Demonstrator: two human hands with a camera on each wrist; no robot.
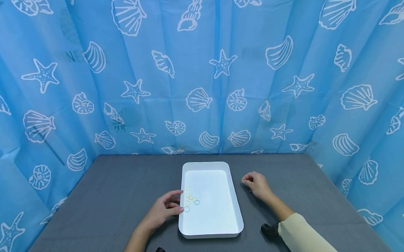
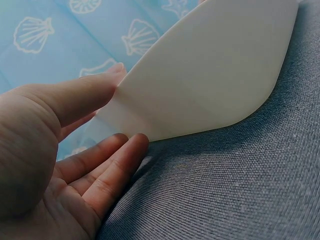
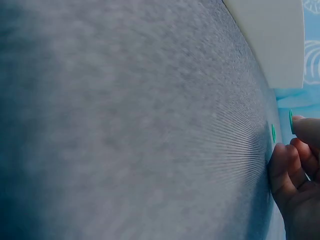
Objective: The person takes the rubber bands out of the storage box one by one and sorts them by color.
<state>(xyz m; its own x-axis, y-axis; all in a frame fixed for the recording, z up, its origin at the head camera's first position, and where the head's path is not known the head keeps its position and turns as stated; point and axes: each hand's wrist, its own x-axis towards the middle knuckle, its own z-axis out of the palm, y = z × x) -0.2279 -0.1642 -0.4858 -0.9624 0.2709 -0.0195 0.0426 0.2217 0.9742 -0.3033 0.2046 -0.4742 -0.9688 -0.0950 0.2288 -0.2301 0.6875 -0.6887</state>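
A white tray (image 1: 236,199) lies on the grey table, with several small coloured rings (image 1: 190,198) in its left part. My left hand (image 1: 176,203) rests at the tray's left rim. In the left wrist view the left hand (image 2: 125,107) has its thumb against the tray's outer wall (image 2: 210,65) and relaxed fingers (image 2: 107,170) below it. My right hand (image 1: 247,182) sits on the table right of the tray, fingers curled, tips down beside a small green ring (image 1: 239,177). Seen from the right wrist, fingertips (image 3: 282,160) touch the cloth at the green ring (image 3: 273,132). Whether they pinch it is unclear.
The table (image 1: 107,196) is covered in grey cloth and is walled on three sides by a blue curtain (image 1: 200,85) printed with shells and starfish. The tray's corner (image 3: 275,40) shows at the top of the right wrist view.
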